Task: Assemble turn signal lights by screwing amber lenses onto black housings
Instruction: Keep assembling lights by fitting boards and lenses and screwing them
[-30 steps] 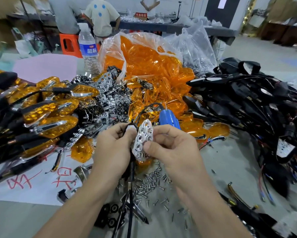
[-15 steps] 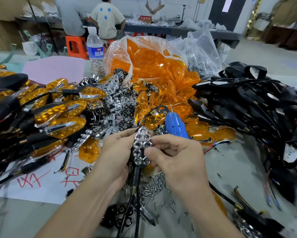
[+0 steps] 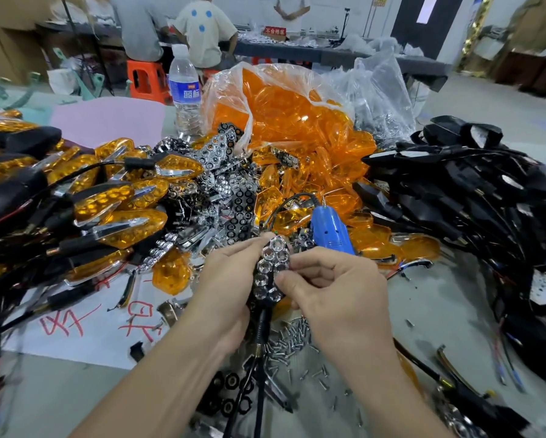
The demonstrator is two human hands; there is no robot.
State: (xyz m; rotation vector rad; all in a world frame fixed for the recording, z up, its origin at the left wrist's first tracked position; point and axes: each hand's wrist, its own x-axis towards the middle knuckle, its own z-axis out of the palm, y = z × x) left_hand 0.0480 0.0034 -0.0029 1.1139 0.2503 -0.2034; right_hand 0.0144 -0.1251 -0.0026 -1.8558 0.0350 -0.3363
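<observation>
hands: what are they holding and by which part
A chrome reflector: the left hand pinches its left edge near the top, and the right hand pinches its right edge at mid-length.

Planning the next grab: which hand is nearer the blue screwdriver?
Right. The right hand sits just in front of the blue screwdriver; the left hand is farther off, to its left. Both pinch the chrome reflector.
</observation>
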